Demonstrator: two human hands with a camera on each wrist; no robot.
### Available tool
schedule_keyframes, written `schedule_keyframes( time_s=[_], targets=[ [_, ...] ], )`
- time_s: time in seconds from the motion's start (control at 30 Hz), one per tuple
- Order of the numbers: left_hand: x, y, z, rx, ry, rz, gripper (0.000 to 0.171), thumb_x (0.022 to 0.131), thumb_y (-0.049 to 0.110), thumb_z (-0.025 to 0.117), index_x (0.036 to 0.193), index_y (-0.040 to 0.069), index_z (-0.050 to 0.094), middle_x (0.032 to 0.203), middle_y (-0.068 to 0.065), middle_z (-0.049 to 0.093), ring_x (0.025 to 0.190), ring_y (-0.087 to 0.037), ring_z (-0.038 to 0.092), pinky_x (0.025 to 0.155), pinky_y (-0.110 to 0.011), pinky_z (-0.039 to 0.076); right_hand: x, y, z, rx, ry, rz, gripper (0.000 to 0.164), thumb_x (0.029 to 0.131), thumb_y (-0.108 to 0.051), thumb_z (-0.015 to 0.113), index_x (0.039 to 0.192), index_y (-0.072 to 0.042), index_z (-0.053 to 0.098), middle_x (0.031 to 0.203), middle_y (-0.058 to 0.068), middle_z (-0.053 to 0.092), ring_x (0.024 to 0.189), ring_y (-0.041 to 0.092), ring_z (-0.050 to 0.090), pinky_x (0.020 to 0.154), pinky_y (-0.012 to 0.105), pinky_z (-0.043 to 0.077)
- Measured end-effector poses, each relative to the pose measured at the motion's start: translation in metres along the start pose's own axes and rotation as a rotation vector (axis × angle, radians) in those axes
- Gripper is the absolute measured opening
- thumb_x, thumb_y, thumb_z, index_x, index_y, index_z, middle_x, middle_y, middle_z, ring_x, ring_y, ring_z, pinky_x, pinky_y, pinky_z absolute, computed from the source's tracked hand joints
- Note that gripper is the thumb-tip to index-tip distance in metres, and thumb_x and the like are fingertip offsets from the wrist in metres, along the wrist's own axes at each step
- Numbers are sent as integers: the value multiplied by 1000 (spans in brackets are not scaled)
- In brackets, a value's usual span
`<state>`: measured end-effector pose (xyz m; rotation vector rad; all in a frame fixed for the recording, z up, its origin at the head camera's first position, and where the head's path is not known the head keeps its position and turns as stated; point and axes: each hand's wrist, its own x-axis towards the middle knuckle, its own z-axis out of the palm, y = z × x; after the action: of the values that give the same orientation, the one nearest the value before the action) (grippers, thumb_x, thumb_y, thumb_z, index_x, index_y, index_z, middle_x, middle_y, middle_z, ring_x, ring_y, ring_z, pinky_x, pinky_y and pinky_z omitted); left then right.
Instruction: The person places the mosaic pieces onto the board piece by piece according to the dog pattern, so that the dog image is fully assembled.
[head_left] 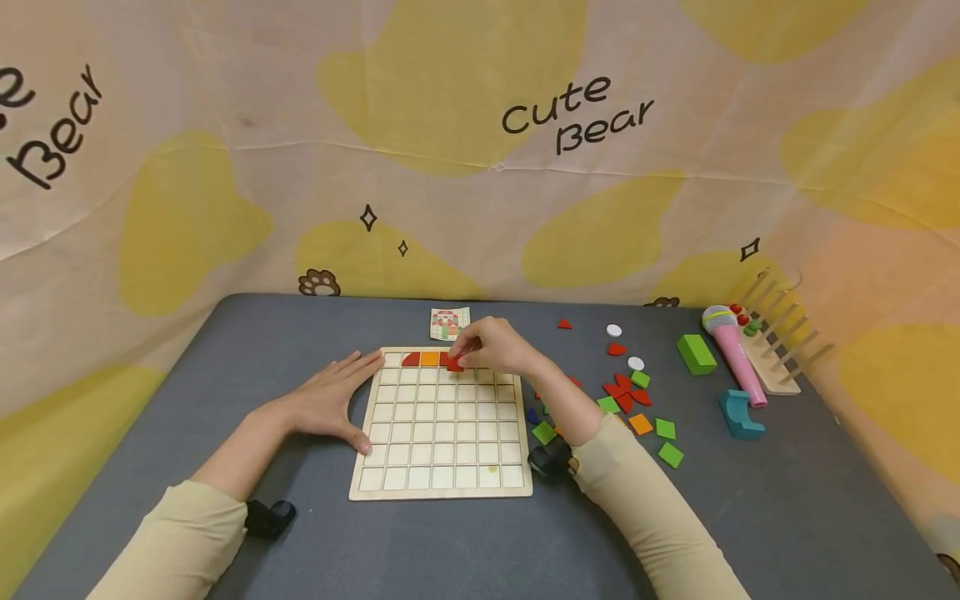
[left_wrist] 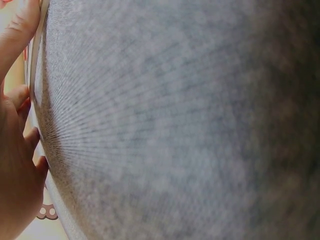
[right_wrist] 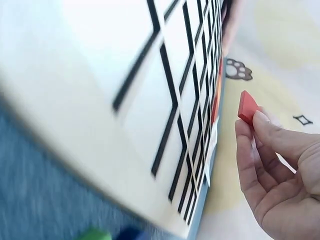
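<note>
A wooden grid board [head_left: 442, 499] lies on the table. My left hand [head_left: 322, 404] rests along its left edge with fingers spread and thumb on the near-left side; the left wrist view catches only part of that hand [left_wrist: 20, 150]. Over the top row, my right hand [head_left: 497, 346] pinches a red tile [head_left: 455, 365] between thumb and fingertips. Seen from the right wrist, this red tile [right_wrist: 247, 107] is small, flat and pointed. Left of it in the top row sit a red tile with a curved side [head_left: 411, 359], an orange square tile [head_left: 430, 358] and another red tile [head_left: 444, 359].
A small pattern card [head_left: 442, 317] lies behind the board. Loose red [head_left: 624, 382], green [head_left: 671, 455], orange [head_left: 641, 424] and white pieces [head_left: 613, 331] are scattered right. Farther right are a green block [head_left: 697, 355], teal arch [head_left: 741, 415], pink microphone [head_left: 738, 360] and pegged wooden stand [head_left: 780, 375].
</note>
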<state>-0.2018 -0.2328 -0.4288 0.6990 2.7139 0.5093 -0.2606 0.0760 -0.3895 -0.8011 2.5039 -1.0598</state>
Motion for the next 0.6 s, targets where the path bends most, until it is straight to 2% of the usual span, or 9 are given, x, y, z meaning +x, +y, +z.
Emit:
schedule_keyframes(
  time_s=[0.6],
  targets=[
    [-1,0,0,-3,-5,-8,138,54,70,84,159,10,16,168,-13,13,153,-46,9,118,-70,14,17,-21,30,-32,-2,2,8,85,-7,76,92,-11,77,89,5,77,77,9,65,70,17,49]
  ],
)
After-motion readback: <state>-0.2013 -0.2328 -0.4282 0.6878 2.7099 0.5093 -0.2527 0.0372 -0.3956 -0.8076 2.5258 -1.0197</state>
